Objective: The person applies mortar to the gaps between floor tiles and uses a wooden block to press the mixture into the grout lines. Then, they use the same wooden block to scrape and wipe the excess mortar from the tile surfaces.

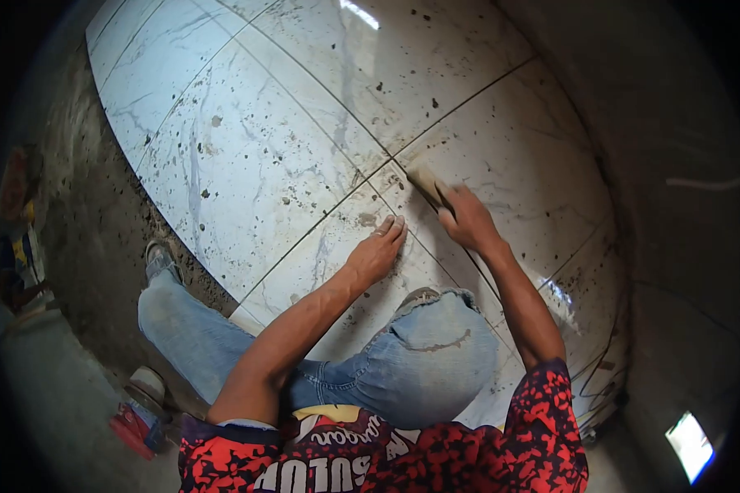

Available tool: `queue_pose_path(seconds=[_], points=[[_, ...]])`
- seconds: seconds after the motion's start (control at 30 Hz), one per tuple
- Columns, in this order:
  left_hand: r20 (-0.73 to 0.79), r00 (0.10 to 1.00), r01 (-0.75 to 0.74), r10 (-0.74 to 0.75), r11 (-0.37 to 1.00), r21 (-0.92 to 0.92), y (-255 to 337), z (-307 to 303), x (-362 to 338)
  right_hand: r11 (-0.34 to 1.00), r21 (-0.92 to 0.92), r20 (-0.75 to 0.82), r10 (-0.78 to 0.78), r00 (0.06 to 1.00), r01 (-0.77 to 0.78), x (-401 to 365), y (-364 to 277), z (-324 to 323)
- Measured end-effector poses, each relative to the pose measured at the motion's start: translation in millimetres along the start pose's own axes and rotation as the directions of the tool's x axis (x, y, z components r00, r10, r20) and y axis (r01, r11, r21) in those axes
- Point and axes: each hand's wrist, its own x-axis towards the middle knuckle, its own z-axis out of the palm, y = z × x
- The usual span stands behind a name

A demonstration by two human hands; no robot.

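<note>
My left hand (378, 249) lies on a white marbled floor tile (304, 255), fingers stretched out flat and pointing toward a joint between tiles. There is a ring on one finger. To its right, my right hand (469, 220) is closed around a tan, block-like tool (426, 182), smeared by motion. The tool's far end is close over the tile joint, near the corner where several tiles meet; its exact kind I cannot make out.
Dirt crumbs (205, 195) are scattered over the tiles. Bare soil (90, 205) borders them on the left, with a sandal (146, 386) and a red object (131, 429) lower down. My bent knee (444, 353) rests on the tiles. A dark wall (674, 205) rises at right.
</note>
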Motion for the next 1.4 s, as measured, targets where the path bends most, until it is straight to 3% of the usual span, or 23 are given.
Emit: queue_pose_path(seconds=[0.13, 0.2, 0.3, 0.4, 0.47, 0.53, 0.57, 0.6, 0.67, 0.73, 0.8, 0.83, 0.93, 0.97, 1.07, 1.17, 1.27, 1.4], points=[[-0.018, 1.0, 0.008, -0.009, 0.999, -0.048, 3.2, 1.1, 0.2, 0.996, 0.057, 0.035, 0.066, 0.997, -0.068, -2.6, -8.1, 28.4], [-0.031, 0.999, 0.007, -0.008, 0.999, -0.038, 1.3, 2.4, 0.7, 0.992, 0.106, 0.058, 0.062, 0.996, -0.068, 33.5, -25.9, 28.3], [-0.011, 0.999, -0.042, 0.043, 0.997, 0.065, 3.3, 0.8, -2.6, 0.986, 0.111, 0.266, 0.09, 0.96, -0.123, 74.1, -35.4, 9.9], [-0.028, 0.998, -0.052, 0.054, 0.997, 0.059, 2.3, -8.7, 3.2, 0.997, 0.083, 0.27, -0.019, 0.963, -0.003, 48.8, -11.5, 15.7], [-0.037, 0.999, -0.013, 0.011, 0.998, -0.056, 1.4, -1.0, 1.3, 0.992, 0.129, 0.282, -0.033, 0.959, -0.003, 22.8, -3.4, 23.1], [-0.077, 0.997, -0.01, 0.007, 0.999, -0.042, 3.0, 3.3, -0.7, 0.969, 0.225, 0.056, -0.118, 0.991, 0.102, 6.4, 10.9, 41.8], [-0.061, 0.998, -0.015, 0.016, 1.0, 0.019, 4.4, 2.2, -0.9, 0.967, 0.233, 0.047, -0.114, 0.992, 0.1, 11.9, 7.5, 41.2], [-0.046, 0.999, -0.024, 0.028, 0.996, 0.082, 5.5, 0.2, 0.0, 0.967, 0.234, 0.052, -0.113, 0.992, 0.098, 25.9, -5.4, 35.1], [0.036, 0.999, -0.043, 0.039, 0.993, 0.108, 8.1, -7.0, 1.3, 0.988, 0.156, 0.212, -0.02, 0.977, -0.014, 61.3, -27.9, 22.0], [0.122, 0.991, -0.066, 0.05, 0.989, 0.133, 7.9, -8.1, -0.3, 0.973, 0.23, 0.159, -0.052, 0.986, 0.015, 66.3, -11.0, 35.9], [0.047, 0.999, -0.011, 0.012, 1.0, -0.026, 3.3, -5.3, 0.1, 0.991, 0.11, 0.183, -0.09, 0.979, 0.07, 60.4, -1.4, 32.3], [0.005, 0.999, -0.05, 0.05, 0.996, 0.068, 2.0, -0.4, 1.5, 0.994, 0.093, 0.161, -0.078, 0.984, 0.063, 51.1, -1.3, 33.3], [-0.109, 0.994, -0.009, 0.011, 1.0, 0.024, 5.7, 5.8, -0.6, 0.997, 0.076, 0.098, -0.035, 0.995, 0.028, 35.7, -7.1, 38.5], [-0.124, 0.992, -0.017, 0.028, 0.996, 0.086, 6.4, 5.1, -1.0, 0.999, 0.016, 0.086, -0.038, 0.996, 0.036, 39.9, -11.5, 40.8], [-0.072, 0.997, -0.026, 0.028, 0.999, 0.027, 5.6, 0.0, -0.7, 0.998, -0.046, 0.122, 0.045, 0.992, -0.04, 55.2, -25.2, 42.5], [0.039, 0.999, -0.028, 0.025, 0.996, 0.083, 7.7, -5.2, 0.2, 0.99, -0.134, 0.116, -0.024, 0.993, 0.039, 58.2, -19.0, 43.4], [-0.019, 1.0, -0.014, 0.014, 0.999, 0.029, 5.9, -2.9, -0.2, 0.971, -0.198, 0.053, -0.125, 0.991, 0.133, 51.7, -16.1, 44.0], [-0.013, 1.0, -0.014, 0.015, 0.998, 0.066, 4.4, 0.7, -1.5, 0.978, -0.176, 0.047, -0.102, 0.994, 0.109, 53.5, -21.3, 47.0]])
